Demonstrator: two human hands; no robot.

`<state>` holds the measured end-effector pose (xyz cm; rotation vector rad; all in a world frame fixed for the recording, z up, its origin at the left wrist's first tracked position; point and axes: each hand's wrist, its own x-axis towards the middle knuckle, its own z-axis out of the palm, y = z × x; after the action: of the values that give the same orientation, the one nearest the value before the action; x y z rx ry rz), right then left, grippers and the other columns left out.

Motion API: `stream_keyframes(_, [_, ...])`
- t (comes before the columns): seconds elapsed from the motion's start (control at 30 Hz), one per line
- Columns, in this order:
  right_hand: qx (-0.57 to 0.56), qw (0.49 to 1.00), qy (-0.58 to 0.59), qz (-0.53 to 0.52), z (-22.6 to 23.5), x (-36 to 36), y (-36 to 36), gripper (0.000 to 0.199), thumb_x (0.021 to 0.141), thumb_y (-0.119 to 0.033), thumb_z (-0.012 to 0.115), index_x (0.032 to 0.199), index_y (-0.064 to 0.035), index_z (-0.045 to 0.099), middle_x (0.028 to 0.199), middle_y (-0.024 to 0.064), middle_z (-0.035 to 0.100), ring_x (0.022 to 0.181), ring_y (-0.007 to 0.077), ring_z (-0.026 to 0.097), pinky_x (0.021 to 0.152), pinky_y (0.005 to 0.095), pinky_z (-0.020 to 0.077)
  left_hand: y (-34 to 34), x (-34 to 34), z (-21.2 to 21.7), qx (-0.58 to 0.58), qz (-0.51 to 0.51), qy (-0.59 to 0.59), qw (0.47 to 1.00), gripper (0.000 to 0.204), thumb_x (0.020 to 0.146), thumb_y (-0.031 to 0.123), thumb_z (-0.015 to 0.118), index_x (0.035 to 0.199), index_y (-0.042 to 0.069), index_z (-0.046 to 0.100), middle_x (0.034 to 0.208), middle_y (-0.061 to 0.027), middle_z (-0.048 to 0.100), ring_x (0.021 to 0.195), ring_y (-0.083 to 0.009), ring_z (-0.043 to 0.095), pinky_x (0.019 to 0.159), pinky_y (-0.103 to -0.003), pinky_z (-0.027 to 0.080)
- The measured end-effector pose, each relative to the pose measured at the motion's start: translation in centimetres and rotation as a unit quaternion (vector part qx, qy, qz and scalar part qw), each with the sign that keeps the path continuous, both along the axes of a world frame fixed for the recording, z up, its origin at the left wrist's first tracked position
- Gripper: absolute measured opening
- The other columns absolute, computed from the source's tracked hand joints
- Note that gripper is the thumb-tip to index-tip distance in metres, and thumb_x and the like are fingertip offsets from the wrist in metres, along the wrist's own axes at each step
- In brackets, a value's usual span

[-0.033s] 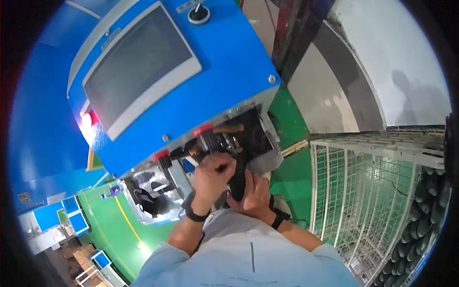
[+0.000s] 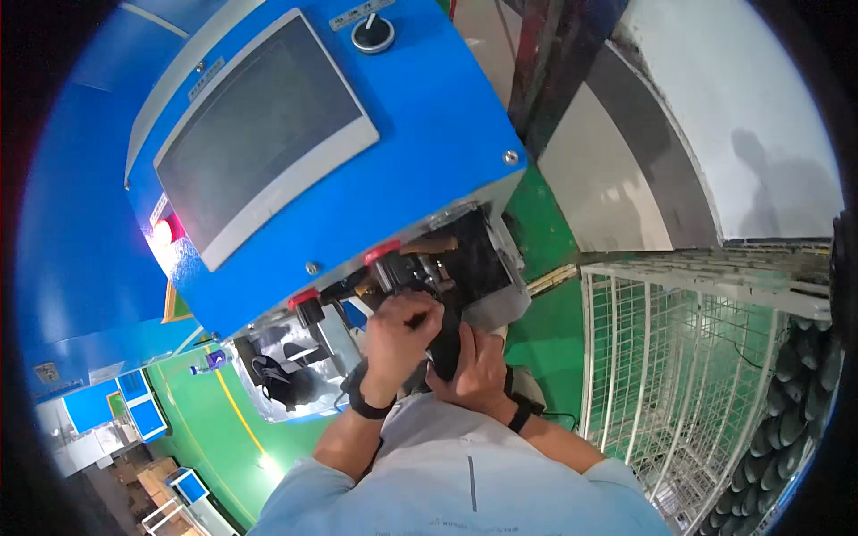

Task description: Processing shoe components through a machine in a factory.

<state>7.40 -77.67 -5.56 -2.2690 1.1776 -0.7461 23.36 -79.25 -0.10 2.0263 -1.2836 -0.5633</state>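
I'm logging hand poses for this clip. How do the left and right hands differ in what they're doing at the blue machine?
The left hand sits higher, fingers curled at the red-capped fittings under the blue machine; the right hand sits lower, wrapped around a black part. The left hand shows its back with knuckles bent; the right is more spread. Both wear a dark wristband and meet at the same opening.

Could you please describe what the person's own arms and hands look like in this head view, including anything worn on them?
Both hands are bare, without gloves. The left hand has a black band on its wrist, and the right hand wears a similar black wristband. The forearms are uncovered; light blue short sleeves begin near the elbows.
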Motion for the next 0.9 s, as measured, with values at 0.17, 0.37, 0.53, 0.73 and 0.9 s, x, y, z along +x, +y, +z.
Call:
stream_keyframes(0.17, [0.002, 1.0, 0.004, 0.006, -0.3, 0.4, 0.3, 0.081, 0.073, -0.038, 0.077, 0.129, 0.0143, 0.05, 0.115, 0.0295, 0.057, 0.095, 0.0427, 0.06, 0.081, 0.0477, 0.0527, -0.3, 0.0, 0.3, -0.035, -0.011, 0.016, 0.999, 0.009, 0.081, 0.009, 0.076, 0.086, 0.001, 0.074, 0.091, -0.0125, 0.075, 0.086, -0.0269, 0.072, 0.075, -0.034, 0.056])
stream_keyframes(0.37, [-0.014, 1.0, 0.015, 0.0, -1.3, 0.1, 1.3, 0.082, 0.072, -0.036, 0.077, 0.131, 0.0137, 0.048, 0.117, 0.0314, 0.057, 0.099, 0.0448, 0.059, 0.083, 0.0524, 0.0513, 0.9, -0.8, 0.4, -0.033, 0.019, -0.001, 0.999, 0.006, 0.08, 0.008, 0.076, 0.082, 0.003, 0.074, 0.09, -0.0112, 0.074, 0.085, -0.028, 0.071, 0.075, -0.035, 0.057])
stream_keyframes(0.53, [-0.05, 0.997, -0.062, -0.005, -0.7, 0.0, 1.0, 0.077, 0.072, -0.033, 0.077, 0.129, 0.0096, 0.049, 0.122, 0.0298, 0.055, 0.103, 0.0467, 0.057, 0.087, 0.0544, 0.049, 3.9, -2.0, 1.5, -0.147, -0.062, -0.016, 0.987, 0.007, 0.081, 0.003, 0.075, 0.086, 0.003, 0.071, 0.094, -0.012, 0.074, 0.092, -0.0296, 0.072, 0.085, -0.039, 0.056])
stream_keyframes(0.73, [-0.04, 0.993, -0.02, 0.106, -1.7, -6.5, 3.3, 0.088, 0.064, -0.035, 0.086, 0.133, 0.0042, 0.047, 0.129, 0.0268, 0.049, 0.112, 0.0461, 0.053, 0.092, 0.0551, 0.0461, 8.9, -1.2, 0.5, -0.103, -0.132, 0.146, 0.975, 0.019, 0.092, 0.007, 0.069, 0.109, 0.0, 0.065, 0.113, -0.0134, 0.07, 0.11, -0.0285, 0.066, 0.099, -0.039, 0.05])
stream_keyframes(0.9, [0.058, 0.984, 0.114, 0.124, 3.6, -10.1, 4.3, 0.094, 0.051, -0.025, 0.092, 0.133, -0.0016, 0.05, 0.131, 0.0214, 0.051, 0.109, 0.0421, 0.054, 0.091, 0.0514, 0.0471, 12.6, -1.7, -1.5, 0.039, 0.121, 0.414, 0.901, 0.045, 0.105, 0.031, 0.055, 0.138, 0.001, 0.049, 0.139, -0.0111, 0.059, 0.125, -0.0237, 0.058, 0.107, -0.038, 0.045])
